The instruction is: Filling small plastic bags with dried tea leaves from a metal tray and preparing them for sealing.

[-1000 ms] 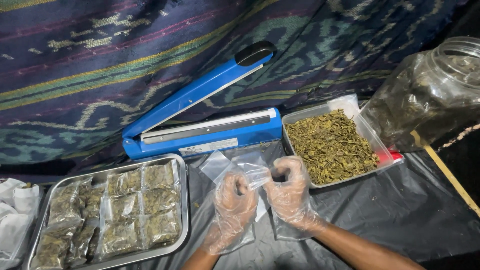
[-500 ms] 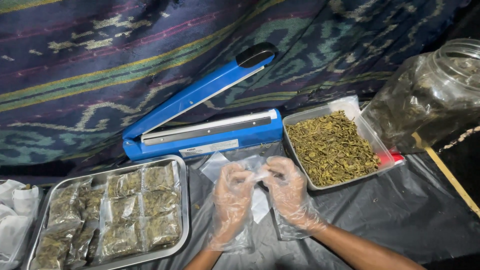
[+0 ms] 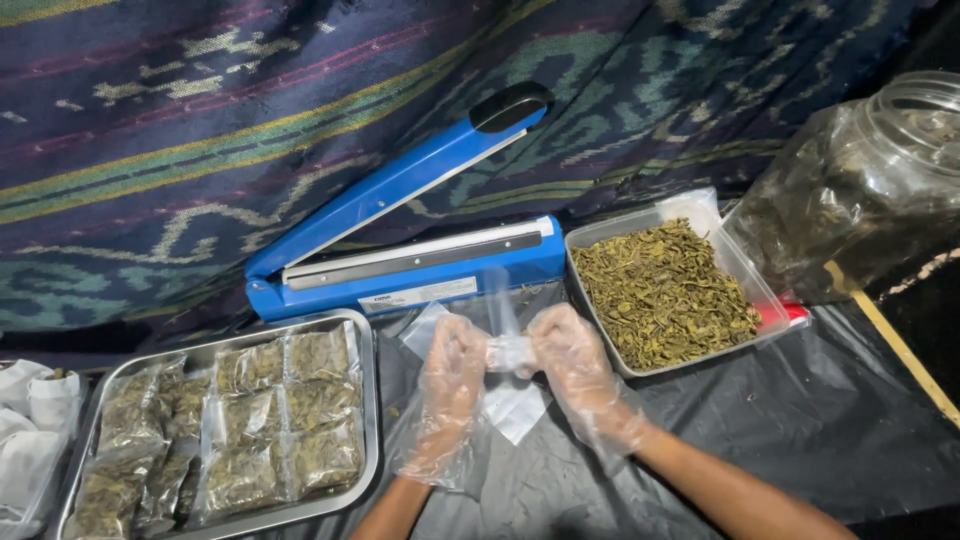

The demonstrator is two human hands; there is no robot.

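**Gloved hands pinch a clear bag**

Above the black plastic sheet [image 3: 820, 420], left hand [image 3: 450, 385] and right hand [image 3: 575, 365], both in loose clear gloves, grip a small empty transparent plastic bag [image 3: 508, 352] between them, just before the blue heat sealer [image 3: 420, 265].

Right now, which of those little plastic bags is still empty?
The clear bag pinched between the left hand and right hand. It holds nothing, while the bags in the metal tray are all packed with dried green leaves.
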